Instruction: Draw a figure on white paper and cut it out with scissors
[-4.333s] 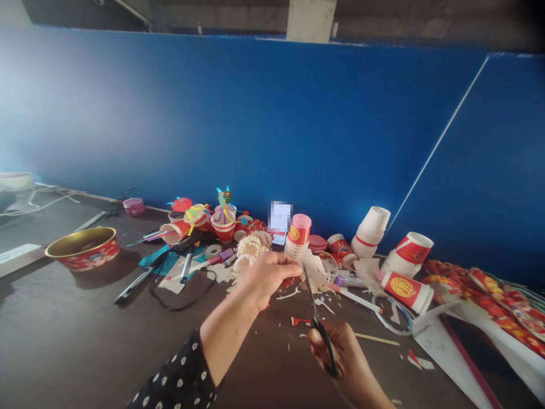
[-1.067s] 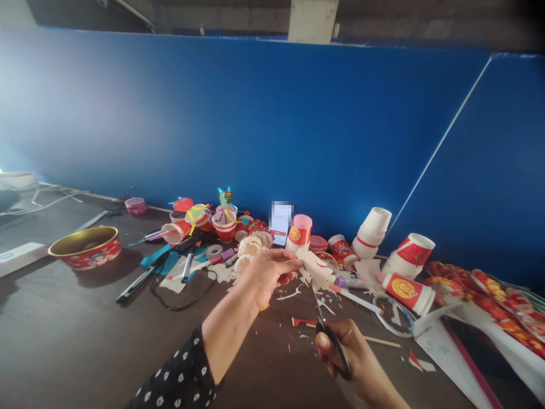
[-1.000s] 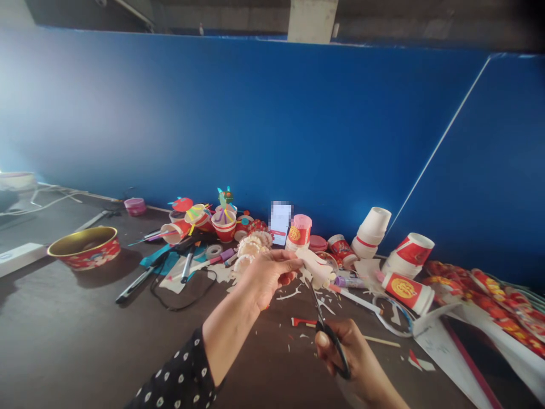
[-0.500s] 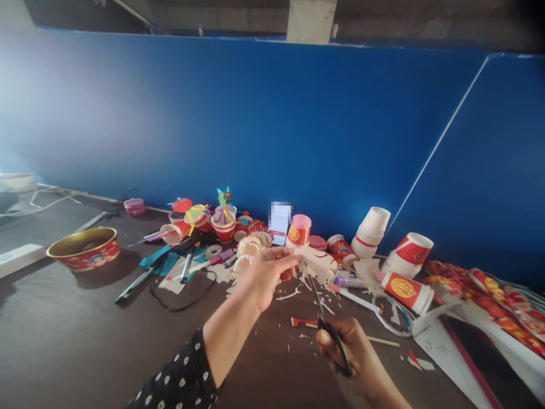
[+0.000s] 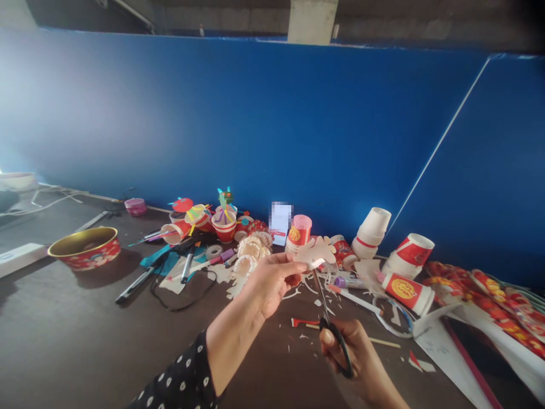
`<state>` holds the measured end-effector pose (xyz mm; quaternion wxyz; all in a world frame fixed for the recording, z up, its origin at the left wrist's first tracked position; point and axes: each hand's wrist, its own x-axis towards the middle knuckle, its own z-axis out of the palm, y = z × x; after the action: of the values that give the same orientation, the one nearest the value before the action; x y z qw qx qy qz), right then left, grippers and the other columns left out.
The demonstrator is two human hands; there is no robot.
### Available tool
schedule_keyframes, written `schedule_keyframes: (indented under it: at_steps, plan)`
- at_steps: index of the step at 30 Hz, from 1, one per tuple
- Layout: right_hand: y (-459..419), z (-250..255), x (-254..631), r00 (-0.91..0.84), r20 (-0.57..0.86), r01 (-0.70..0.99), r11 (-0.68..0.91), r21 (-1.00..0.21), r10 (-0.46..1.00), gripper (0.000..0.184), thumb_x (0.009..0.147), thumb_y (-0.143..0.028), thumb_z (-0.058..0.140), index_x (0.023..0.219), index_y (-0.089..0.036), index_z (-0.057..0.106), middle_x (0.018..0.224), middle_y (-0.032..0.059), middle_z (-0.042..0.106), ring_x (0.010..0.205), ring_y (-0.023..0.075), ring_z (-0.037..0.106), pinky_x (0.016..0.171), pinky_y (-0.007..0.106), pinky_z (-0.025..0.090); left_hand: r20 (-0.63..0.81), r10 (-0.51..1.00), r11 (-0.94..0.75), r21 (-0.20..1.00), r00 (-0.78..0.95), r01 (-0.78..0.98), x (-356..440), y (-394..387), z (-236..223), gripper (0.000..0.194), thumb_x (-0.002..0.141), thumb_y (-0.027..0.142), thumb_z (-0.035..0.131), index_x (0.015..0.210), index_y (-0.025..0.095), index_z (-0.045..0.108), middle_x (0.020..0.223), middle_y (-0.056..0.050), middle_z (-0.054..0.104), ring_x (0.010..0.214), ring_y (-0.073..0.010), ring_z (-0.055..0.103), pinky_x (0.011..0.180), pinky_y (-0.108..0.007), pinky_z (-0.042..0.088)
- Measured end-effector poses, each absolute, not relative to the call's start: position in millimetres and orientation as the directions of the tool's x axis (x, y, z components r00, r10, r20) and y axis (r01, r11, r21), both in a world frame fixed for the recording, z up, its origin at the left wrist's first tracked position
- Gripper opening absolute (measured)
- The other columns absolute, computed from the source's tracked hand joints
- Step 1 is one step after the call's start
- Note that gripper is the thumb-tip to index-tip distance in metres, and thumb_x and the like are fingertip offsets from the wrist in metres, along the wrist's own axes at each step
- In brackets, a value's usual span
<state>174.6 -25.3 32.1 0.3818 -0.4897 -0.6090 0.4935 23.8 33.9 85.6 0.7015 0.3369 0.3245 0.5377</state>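
In the head view my left hand [image 5: 275, 281] pinches a white paper cutout [image 5: 317, 251] by its near left end. The cutout has a wavy, lobed outline on its far side and is held above the table. My right hand [image 5: 351, 349] is closed round the black handles of a pair of scissors [image 5: 326, 312]. The blades point up and away, with their tips at the cutout's lower edge. Whether the blades are parted there is hard to make out. White paper scraps [image 5: 304, 335] lie on the table beneath.
A red and gold tin [image 5: 85, 255] stands at left. Decorated paper cups [image 5: 224, 230], markers [image 5: 186, 267] and a propped phone [image 5: 280, 221] line the back. Stacked paper cups [image 5: 370, 233], a fallen red cup [image 5: 406, 289] and a dark phone [image 5: 489, 358] are at right. Behind rises a blue partition [image 5: 255, 125].
My left hand has turned the paper so its lobed outline now faces upward and away. The right hand with the scissors has shifted slightly right and lower since the first frame.
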Motion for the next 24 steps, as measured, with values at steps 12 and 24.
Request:
schedule_keyframes:
  at_steps: [12,24]
  plan:
    - [-24,33,174,-0.217,-0.04,0.198,0.003,-0.98,0.975,0.058,0.055,-0.075,0.049,0.048,-0.018,0.043,0.039,-0.0065,0.03,0.036,0.0057,0.025,0.037,0.022,0.018,-0.019,0.979,0.111,0.888,0.204,-0.446,20,34,89,0.011,0.058,0.016,0.069,0.053,0.014,0.06,0.055,-0.002,0.057,0.049,-0.006,0.044,0.054,-0.022,0.032]
    - [-29,27,171,-0.214,-0.002,0.187,0.039,-0.982,0.977,0.057,0.061,-0.073,0.047,0.05,-0.017,0.045,0.041,-0.0049,0.034,0.039,0.0066,0.029,0.04,0.022,0.02,-0.14,0.975,0.213,0.799,0.171,-0.562,31,26,87,0.015,0.052,0.015,0.071,0.054,0.014,0.057,0.056,-0.001,0.056,0.051,-0.0065,0.044,0.052,-0.022,0.029]
